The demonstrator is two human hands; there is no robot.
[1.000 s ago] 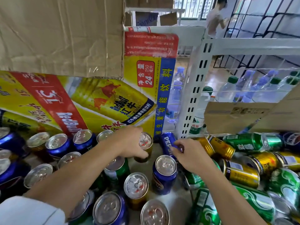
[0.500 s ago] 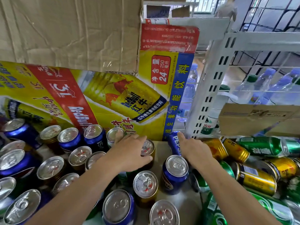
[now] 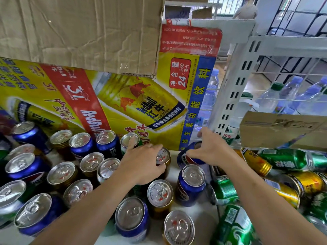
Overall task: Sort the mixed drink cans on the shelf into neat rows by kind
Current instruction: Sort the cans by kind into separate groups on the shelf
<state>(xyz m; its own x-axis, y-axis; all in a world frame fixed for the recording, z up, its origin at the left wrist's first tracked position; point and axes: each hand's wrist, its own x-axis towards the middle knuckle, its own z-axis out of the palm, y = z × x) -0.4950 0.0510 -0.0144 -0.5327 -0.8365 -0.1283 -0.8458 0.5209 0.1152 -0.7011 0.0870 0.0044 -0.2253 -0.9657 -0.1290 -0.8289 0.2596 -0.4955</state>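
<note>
Blue can leans at the back of the shelf, top toward the yellow carton, under the right hand, whose fingers curl round it. Left hand covers an upright gold can just beside; its grip is unclear.

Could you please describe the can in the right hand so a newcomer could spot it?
Find the yellow Red Bull carton at the back. At its lower right corner, the right hand grips a blue Pepsi can. Unlike the upright blue can just in front, it is tipped over.
</note>
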